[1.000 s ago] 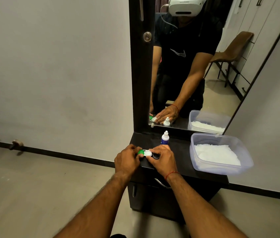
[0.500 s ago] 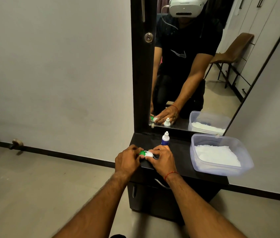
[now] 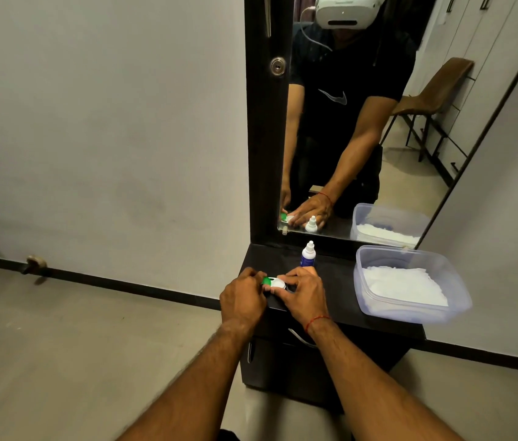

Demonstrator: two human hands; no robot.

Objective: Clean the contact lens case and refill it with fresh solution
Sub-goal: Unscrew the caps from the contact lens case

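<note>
A: What is seen in the head view?

B: The contact lens case [image 3: 273, 282] is seen right between the two hands, at the tabletop [image 3: 340, 300]. It cannot be told if it is rested on the tabletop or lifted a little. Its green cap [image 3: 265, 280] end is gripped by the curled fingers of the left hand [image 3: 243, 297]. Its white cap [image 3: 279, 283] is pinched by the thumb and fingers of the right hand [image 3: 302, 294]. So both hands are closed on the one small case and are nearly touching.

A: What has been changed in the last second?

B: Very little. The case has been kept in the same spot and both hands have stayed on it. The right fingers look to have been shifted a tiny bit on the white cap.

A: What is meant by that for the task?

B: It is judged that a cap is being twisted. Whether it is being opened or shut cannot be told. If it is being opened, the job is only at its start.

A: What else is there?

B: The solution bottle [image 3: 308, 254] is stood just behind the right hand, with its top on, and is not touched. A plastic tub [image 3: 416, 313] with white tissue [image 3: 404, 284] inside is set to the right of the right hand, apart from it. In the mirror [image 3: 362, 122] beyond the hands, the same grip is shown from the other side.
</note>
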